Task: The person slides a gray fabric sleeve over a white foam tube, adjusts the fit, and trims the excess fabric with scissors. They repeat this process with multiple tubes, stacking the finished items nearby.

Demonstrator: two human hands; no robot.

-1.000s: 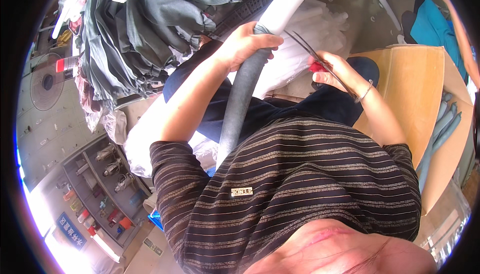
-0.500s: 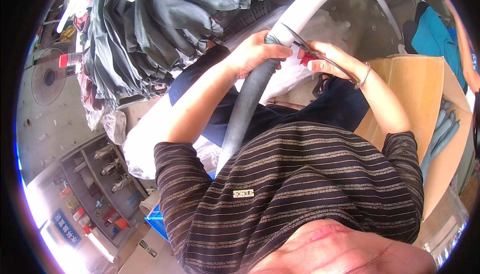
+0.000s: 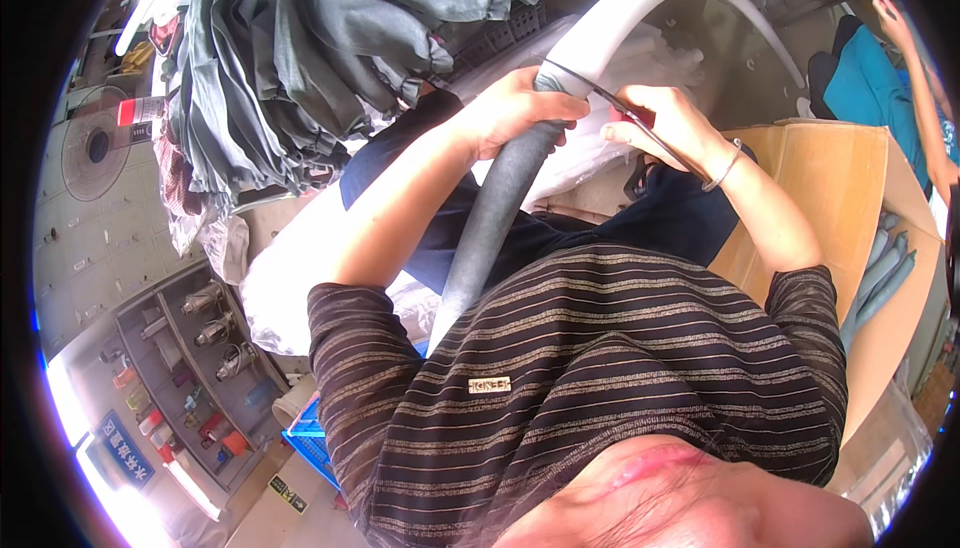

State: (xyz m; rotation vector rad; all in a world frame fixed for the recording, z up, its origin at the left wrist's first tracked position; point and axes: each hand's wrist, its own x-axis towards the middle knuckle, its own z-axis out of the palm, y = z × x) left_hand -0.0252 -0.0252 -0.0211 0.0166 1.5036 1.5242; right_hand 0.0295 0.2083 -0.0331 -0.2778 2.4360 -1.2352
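Note:
A long white foam tube [image 3: 625, 10] arches from the far side toward my lap. Over its near part runs a dark grey fabric sleeve [image 3: 497, 206], bunched at its far end. My left hand [image 3: 520, 113] is wrapped round the sleeved tube just below that end. In my right hand [image 3: 662, 126], fingers closed, is a thin dark tool with a red part [image 3: 630, 111]. The tool's narrow end lies across the tube by the sleeve's edge, while its other end reaches back to my wrist. My fingers partly hide the tool, so its exact kind does not show.
Grey fabric sleeves [image 3: 300, 68] hang in a thick bunch at the far left. An open cardboard box [image 3: 815, 173] at my right holds grey covered tubes [image 3: 880, 278]. A blue crate [image 3: 312, 433] stands low on the left. Another person's arm [image 3: 920, 98] shows at far right.
The tool's narrow end has swung down to the left, against the tube at the sleeve's edge. Less of its red part shows. My left hand keeps its hold; the other person's hand has come into view.

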